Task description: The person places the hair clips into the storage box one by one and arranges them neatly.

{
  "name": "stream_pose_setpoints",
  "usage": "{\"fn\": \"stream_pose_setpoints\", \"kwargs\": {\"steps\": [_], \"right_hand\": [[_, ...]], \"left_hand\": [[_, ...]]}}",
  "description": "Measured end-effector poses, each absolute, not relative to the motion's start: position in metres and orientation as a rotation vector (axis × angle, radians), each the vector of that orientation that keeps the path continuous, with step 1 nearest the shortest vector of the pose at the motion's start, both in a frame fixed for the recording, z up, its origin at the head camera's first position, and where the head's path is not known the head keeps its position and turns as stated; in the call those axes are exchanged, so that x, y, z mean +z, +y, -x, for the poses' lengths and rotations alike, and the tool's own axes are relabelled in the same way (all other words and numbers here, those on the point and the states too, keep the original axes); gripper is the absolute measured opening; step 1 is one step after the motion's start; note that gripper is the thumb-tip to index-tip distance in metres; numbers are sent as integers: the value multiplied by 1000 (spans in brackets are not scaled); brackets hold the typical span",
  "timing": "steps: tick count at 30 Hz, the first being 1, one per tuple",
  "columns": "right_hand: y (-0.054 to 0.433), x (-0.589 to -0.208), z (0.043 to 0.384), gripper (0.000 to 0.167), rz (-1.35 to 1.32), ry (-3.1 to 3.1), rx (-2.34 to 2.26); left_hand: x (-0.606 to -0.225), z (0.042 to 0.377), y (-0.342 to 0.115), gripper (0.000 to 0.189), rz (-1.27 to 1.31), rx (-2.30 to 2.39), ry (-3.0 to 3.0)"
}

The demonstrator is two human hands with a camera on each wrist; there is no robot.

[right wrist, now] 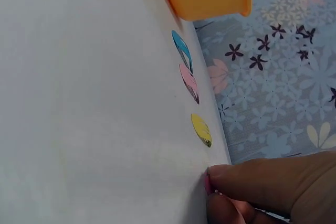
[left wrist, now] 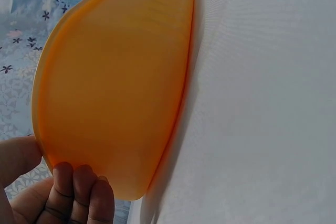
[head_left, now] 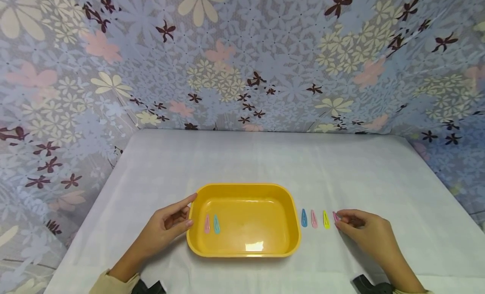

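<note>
The magenta clip [head_left: 335,217], right of the yellow tray [head_left: 246,224] beyond the yellow clip [head_left: 326,219], sits pinched by the right hand [head_left: 365,231]; a light fingertip hold should suit it. The left hand [head_left: 165,223] grips the tray's left edge.

A flowered backdrop [head_left: 288,45] in blue-grey, cream, pink and dark maroon fills the top of the head view and runs down both sides. The white surface [head_left: 257,159] spreads across the lower middle, faintly creased, its far corners rounded, under soft light.
</note>
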State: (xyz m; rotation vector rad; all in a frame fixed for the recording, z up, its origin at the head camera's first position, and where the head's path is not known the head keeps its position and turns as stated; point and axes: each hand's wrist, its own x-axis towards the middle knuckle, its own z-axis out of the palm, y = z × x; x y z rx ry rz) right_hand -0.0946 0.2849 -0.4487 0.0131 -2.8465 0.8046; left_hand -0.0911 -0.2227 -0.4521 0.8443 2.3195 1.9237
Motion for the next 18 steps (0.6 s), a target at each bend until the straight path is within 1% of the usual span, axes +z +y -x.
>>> {"fn": "stream_pose_setpoints", "kwargs": {"steps": [11, 18], "right_hand": [[279, -447, 97, 20, -53, -2860, 783], [280, -447, 97, 24, -130, -2822, 777]], "left_hand": [[-451, 91, -223, 61, -819, 1916, 2310], [-451, 91, -223, 62, -828, 1913, 2305]]}}
